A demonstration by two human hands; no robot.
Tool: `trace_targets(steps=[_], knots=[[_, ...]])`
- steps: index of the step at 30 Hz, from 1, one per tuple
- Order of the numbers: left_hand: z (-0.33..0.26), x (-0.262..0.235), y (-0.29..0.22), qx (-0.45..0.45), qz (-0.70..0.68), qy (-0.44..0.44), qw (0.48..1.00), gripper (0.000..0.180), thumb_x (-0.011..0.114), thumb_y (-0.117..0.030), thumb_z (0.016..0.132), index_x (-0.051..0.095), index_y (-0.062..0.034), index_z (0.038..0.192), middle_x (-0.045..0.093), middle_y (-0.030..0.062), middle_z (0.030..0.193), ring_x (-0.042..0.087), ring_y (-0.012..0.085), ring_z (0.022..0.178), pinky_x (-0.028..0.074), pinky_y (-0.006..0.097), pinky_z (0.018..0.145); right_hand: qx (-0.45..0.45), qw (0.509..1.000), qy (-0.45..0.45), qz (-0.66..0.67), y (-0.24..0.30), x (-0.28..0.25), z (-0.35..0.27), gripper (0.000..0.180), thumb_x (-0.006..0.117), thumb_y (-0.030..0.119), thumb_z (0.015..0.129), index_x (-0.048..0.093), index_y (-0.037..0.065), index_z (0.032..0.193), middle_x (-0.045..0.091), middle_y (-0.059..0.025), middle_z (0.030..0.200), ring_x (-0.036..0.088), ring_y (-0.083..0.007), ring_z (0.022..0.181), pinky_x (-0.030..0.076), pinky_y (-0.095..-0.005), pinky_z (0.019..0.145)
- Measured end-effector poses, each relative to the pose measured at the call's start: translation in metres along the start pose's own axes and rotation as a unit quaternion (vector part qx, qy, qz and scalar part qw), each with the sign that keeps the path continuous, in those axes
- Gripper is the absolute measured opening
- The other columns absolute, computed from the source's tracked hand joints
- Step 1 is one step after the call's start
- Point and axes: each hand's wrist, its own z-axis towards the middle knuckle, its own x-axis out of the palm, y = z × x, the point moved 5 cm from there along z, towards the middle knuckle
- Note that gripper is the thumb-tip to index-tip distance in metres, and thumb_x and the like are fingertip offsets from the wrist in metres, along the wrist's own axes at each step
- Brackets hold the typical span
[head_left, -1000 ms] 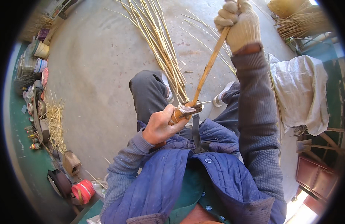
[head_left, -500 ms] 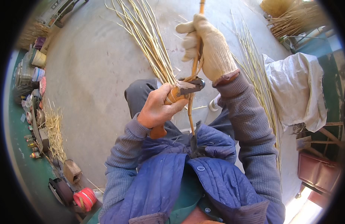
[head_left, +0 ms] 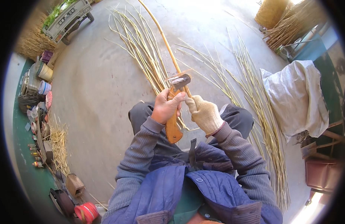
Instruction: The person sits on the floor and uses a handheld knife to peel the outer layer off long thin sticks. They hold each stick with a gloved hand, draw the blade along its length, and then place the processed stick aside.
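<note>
My bare left hand [head_left: 165, 108] is wrapped round the wooden handle [head_left: 173, 130] of a hand tool with a dark metal head [head_left: 181, 81]. The handle points down toward my lap. A long tan rod [head_left: 165, 41] runs down from the upper left, against or through that metal head; exactly how they meet is hidden. Just below the head, my right hand [head_left: 207, 115], in a cream knitted glove, is closed on the rod's near end. Thin peeled strips [head_left: 172, 75] curl around the metal head. Both hands are close together above my knees.
Loose bundles of thin rods lie on the floor ahead [head_left: 142, 52] and at right [head_left: 262, 112]. A white sack [head_left: 295, 99] stands at far right. Along the left wall are straw [head_left: 59, 143], tubs and a wooden block [head_left: 74, 184]. A small truck [head_left: 68, 22] stands at the far left.
My right hand has come down from beyond the tool to just below its head. The rod now slants up to the left, and the tool's handle stands more upright in my left hand.
</note>
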Motion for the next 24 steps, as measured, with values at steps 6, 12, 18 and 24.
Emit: trace_targets(steps=[6, 12, 18, 24], knots=[[0.073, -0.091, -0.014, 0.034, -0.066, -0.184, 0.98, 0.028, 0.079, -0.032, 0.099, 0.069, -0.0063, 0.107, 0.061, 0.0008, 0.071, 0.056, 0.0092, 0.051, 0.046, 0.024, 0.044, -0.236, 0.918, 0.079, -0.309, -0.01, -0.014, -0.108, 0.015, 0.061, 0.019, 0.103, 0.07, 0.009, 0.11, 0.059, -0.0099, 0.084, 0.066, -0.0257, 0.06, 0.053, -0.0422, 0.053], [0.095, -0.115, -0.01, 0.011, -0.065, -0.156, 0.986, 0.027, 0.078, -0.032, 0.099, 0.069, -0.007, 0.105, 0.061, 0.0003, 0.071, 0.057, 0.009, 0.051, 0.049, 0.024, 0.045, 0.072, 0.959, 0.248, -0.118, -0.06, -0.063, -0.177, 0.026, 0.062, 0.034, 0.108, 0.069, 0.009, 0.112, 0.07, -0.0062, 0.082, 0.072, -0.0195, 0.07, 0.057, -0.0361, 0.06], [0.063, -0.023, 0.014, -0.005, -0.067, -0.095, 0.993, 0.027, 0.075, -0.031, 0.103, 0.067, -0.006, 0.108, 0.06, 0.0006, 0.072, 0.056, 0.0091, 0.052, 0.048, 0.024, 0.046, 0.244, 0.896, 0.295, 0.224, -0.033, -0.056, -0.089, 0.04, 0.054, 0.041, 0.111, 0.06, 0.003, 0.124, 0.065, -0.0045, 0.073, 0.061, -0.0111, 0.058, 0.053, -0.0276, 0.055], [0.058, -0.004, 0.027, -0.024, -0.055, -0.096, 0.994, 0.027, 0.077, -0.029, 0.101, 0.068, -0.0042, 0.103, 0.061, 0.0019, 0.07, 0.059, 0.0104, 0.05, 0.047, 0.025, 0.044, 0.16, 0.945, 0.123, 0.256, -0.031, -0.028, -0.024, 0.034, 0.051, 0.033, 0.112, 0.07, 0.005, 0.107, 0.058, -0.0005, 0.064, 0.054, -0.0084, 0.051, 0.046, -0.0261, 0.048]])
